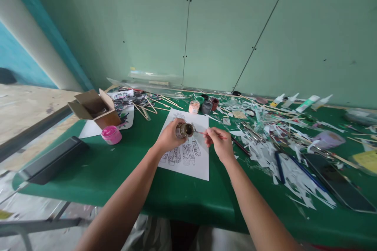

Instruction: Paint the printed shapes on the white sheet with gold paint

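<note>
My left hand (170, 136) is wrapped round a small jar of dark olive-brown paint (185, 130), tilted so its open mouth faces me. Between the fingers of my right hand (218, 141) is a thin red-handled paintbrush (201, 133), its tip close to the jar's mouth. Whether the tip touches the rim I cannot tell. Under both hands lies a white sheet (200, 166) printed with black outline drawings, partly hidden by my left hand and the jar.
Open paint jars (207, 106) stand behind the sheet. A pink paint jar (111, 135), a cardboard box (97, 109) and a dark grey block (54, 160) are at left. Paper scraps (282, 160), thin sticks, glue bottles (308, 103) and a phone (338, 182) cover the right side.
</note>
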`<act>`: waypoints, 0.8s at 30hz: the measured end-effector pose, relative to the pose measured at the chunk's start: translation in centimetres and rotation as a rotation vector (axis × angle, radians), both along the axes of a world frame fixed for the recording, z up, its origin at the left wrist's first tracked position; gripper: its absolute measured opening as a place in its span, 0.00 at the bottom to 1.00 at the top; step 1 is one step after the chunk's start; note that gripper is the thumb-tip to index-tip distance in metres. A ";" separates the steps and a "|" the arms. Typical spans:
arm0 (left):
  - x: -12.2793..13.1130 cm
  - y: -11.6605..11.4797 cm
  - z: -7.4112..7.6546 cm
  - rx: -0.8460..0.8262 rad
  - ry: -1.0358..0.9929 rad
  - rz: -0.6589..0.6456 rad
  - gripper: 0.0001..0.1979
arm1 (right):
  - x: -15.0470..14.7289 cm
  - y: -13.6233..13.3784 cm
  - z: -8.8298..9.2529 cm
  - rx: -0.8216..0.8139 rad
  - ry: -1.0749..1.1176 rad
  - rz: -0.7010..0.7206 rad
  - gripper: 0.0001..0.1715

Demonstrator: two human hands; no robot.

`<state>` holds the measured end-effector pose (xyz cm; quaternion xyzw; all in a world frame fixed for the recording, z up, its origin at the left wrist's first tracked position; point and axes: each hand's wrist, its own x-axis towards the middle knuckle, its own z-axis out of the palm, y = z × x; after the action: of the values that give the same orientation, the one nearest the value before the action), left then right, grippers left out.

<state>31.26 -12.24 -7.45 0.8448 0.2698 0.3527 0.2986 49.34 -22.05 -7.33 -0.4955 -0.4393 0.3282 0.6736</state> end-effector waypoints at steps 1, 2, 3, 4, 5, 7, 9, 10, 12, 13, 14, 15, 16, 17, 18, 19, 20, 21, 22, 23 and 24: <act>0.0 0.0 0.0 -0.001 0.004 0.001 0.25 | 0.0 0.0 0.0 0.008 -0.013 -0.002 0.21; 0.0 0.0 0.0 -0.002 0.007 0.004 0.25 | 0.0 0.0 -0.1 0.018 -0.015 -0.008 0.21; 0.0 0.0 0.0 -0.004 0.009 0.006 0.25 | 0.0 0.0 -0.1 0.029 -0.007 -0.015 0.21; 0.0 0.0 0.0 -0.006 0.010 0.007 0.25 | 0.0 0.0 -0.2 0.037 0.006 -0.021 0.21; 0.0 0.0 0.0 -0.005 0.009 0.006 0.25 | 0.0 0.0 -0.2 0.041 0.020 -0.022 0.21; 0.0 0.1 -0.1 0.003 0.002 -0.003 0.25 | 0.0 0.1 -0.2 0.036 0.039 -0.008 0.21; 0.0 0.2 -0.2 0.009 -0.007 -0.017 0.25 | 0.0 0.1 -0.1 0.029 0.054 0.008 0.21; 0.0 0.2 -0.2 0.008 -0.006 -0.021 0.25 | 0.1 0.1 -0.1 0.030 0.067 0.003 0.21; 0.0 0.1 -0.2 -0.006 0.005 -0.007 0.25 | 0.3 0.1 -0.1 0.033 0.106 -0.037 0.24; 0.0 0.1 -0.1 -0.017 0.007 0.015 0.25 | 0.4 0.1 -0.1 0.024 0.121 -0.056 0.26; 0.0 0.1 -0.1 -0.027 0.004 0.044 0.25 | 0.6 0.1 -0.2 0.004 0.126 -0.065 0.28; 0.0 0.1 -0.1 -0.035 -0.007 0.076 0.25 | 0.8 0.1 -0.3 -0.027 0.119 -0.060 0.30; 0.0 0.1 -0.1 -0.041 -0.025 0.109 0.25 | 0.9 0.1 -0.4 -0.065 0.105 -0.046 0.32; 0.0 0.2 -0.1 -0.045 -0.049 0.140 0.25 | 1.0 0.1 -0.5 -0.101 0.088 -0.027 0.33; 0.0 0.2 -0.2 -0.050 -0.070 0.164 0.25 | 1.0 0.2 -0.6 -0.130 0.080 -0.014 0.34; 0.0 0.3 -0.3 -0.056 -0.088 0.185 0.25 | 0.9 0.2 -0.8 -0.149 0.076 -0.010 0.33; 0.1 0.4 -0.4 -0.064 -0.099 0.204 0.25 | 0.8 0.3 -0.9 -0.162 0.071 -0.007 0.32; 0.1 0.5 -0.5 -0.073 -0.104 0.223 0.25 | 0.6 0.3 -1.0 -0.170 0.058 -0.007 0.32; 0.1 0.5 -0.6 -0.083 -0.103 0.238 0.25 | 0.5 0.3 -1.1 -0.178 0.040 -0.005 0.31; 0.2 0.6 -0.6 -0.091 -0.102 0.248 0.25 | 0.3 0.4 -1.2 -0.187 0.017 -0.002 0.31; 0.2 0.6 -0.6 -0.097 -0.100 0.252 0.25 | 0.1 0.4 -1.3 -0.200 -0.006 0.001 0.31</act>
<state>31.47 -11.66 -8.05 0.7702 0.3751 0.4158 0.3054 49.46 -21.69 -8.63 -0.5610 -0.4067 0.3691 0.6194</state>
